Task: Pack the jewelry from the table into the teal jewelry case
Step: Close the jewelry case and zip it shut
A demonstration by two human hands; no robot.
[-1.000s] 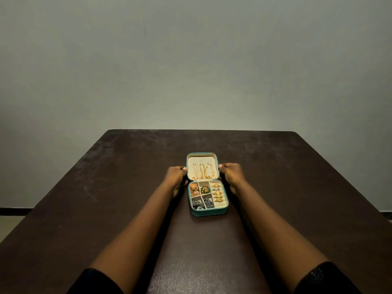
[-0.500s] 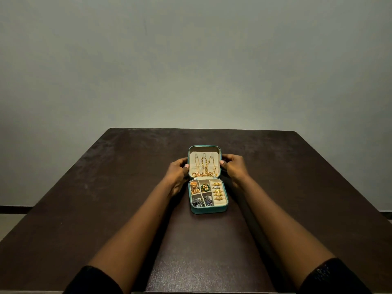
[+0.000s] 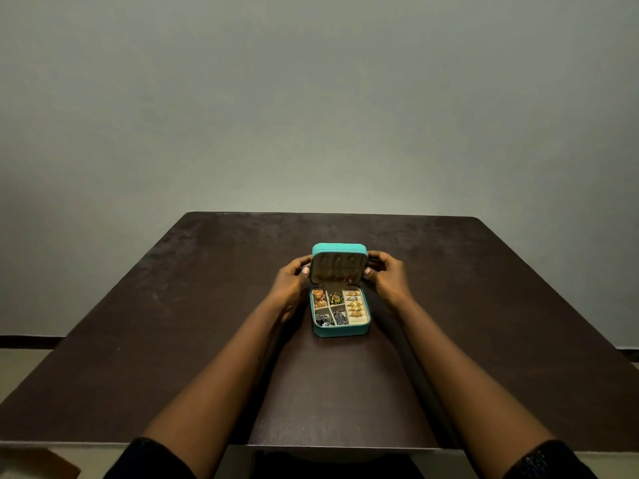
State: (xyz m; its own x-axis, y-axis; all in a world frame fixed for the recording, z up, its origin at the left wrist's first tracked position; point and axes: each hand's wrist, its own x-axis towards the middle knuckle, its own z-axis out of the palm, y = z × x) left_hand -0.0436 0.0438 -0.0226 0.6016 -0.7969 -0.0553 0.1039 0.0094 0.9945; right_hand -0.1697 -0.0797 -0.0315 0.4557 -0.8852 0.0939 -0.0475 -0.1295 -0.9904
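Half-shut teal jewelry case (image 3: 340,330), packed with jewelry (image 3: 355,307); lid (image 3: 339,251) gripped at nine o'clock by left hand (image 3: 290,283), three o'clock by right hand (image 3: 389,276).

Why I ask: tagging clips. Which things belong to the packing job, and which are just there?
Job: teal jewelry case, its lid, packed jewelry, left hand and right hand gripping the lid.
Just there: dark table, grey wall.

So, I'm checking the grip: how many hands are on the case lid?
2: the left hand holds the lid by its left edge, the right hand by its right edge; none hidden.
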